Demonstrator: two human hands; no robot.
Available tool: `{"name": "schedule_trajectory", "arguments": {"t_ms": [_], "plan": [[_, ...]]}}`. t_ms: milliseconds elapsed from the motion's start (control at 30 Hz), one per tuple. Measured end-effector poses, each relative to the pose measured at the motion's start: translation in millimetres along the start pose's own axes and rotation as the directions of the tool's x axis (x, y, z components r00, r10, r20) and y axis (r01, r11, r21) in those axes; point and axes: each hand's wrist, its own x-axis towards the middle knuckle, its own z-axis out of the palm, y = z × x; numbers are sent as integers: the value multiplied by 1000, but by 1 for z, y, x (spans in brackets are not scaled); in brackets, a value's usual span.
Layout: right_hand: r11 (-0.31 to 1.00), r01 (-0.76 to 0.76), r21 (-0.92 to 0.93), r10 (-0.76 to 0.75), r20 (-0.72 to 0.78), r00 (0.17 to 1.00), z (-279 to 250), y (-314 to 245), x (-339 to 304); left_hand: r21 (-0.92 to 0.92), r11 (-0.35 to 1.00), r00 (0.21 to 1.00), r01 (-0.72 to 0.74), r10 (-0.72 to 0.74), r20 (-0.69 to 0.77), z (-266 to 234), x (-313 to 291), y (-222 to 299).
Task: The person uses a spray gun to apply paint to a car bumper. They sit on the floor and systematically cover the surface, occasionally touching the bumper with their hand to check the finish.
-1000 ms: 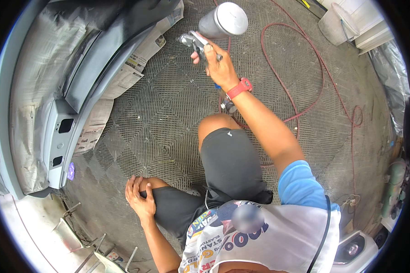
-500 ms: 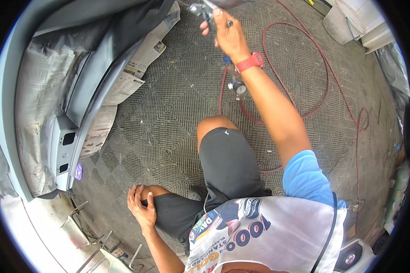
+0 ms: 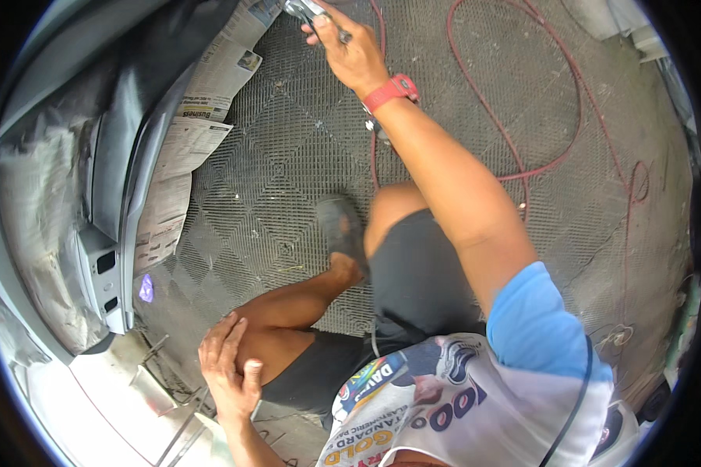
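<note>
My right hand [image 3: 354, 58], with a red watch on the wrist, is closed around the handle of a spray gun [image 3: 308, 11]. The gun's upper part is cut off by the top edge, and its tip is near the large grey vehicle body panel [image 3: 115, 159] on the left. Newspaper [image 3: 197, 146] lines the panel's right edge. On my left knee rests my left hand [image 3: 230, 370], fingers stretched out and empty. A small dark fitting [image 3: 375, 126] on the hose shows partly behind my right forearm.
A red air hose [image 3: 506, 136] loops over the ribbed floor mat [image 3: 280, 171]. Masking film [image 3: 39, 218] covers the panel's inside. A small purple piece [image 3: 146, 288] lies by its lower end. Metal stands [image 3: 163, 393] are at lower left, a whitish container [image 3: 592, 15] at top right.
My right hand has moved left with the spray gun, closer to the panel. My knees have shifted, and a dark shoe now shows between them. The left hand stays on the knee.
</note>
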Motion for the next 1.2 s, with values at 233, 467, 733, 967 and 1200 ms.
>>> {"name": "schedule_trajectory", "arguments": {"t_ms": [233, 467, 733, 967, 1200], "plan": [[967, -112, 231, 98, 70, 993, 45, 18, -53, -33, 965, 961, -260, 262, 84, 18, 70, -1], [866, -123, 486, 113, 50, 992, 60, 15, -83, 131, 931, 927, -342, 310, 213, 14, 106, -3], [763, -330, 556, 393, 6, 919, 73, 29, -27, 160, 939, 939, -305, 269, 213, 16, 118, -12], [753, -281, 595, 330, 29, 944, 69, 18, -35, 145, 946, 947, -289, 261, 188, 18, 112, -25], [629, -135, 766, 157, 44, 987, 56, -11, -85, 145, 945, 944, -294, 263, 198, 18, 111, -31]]}}
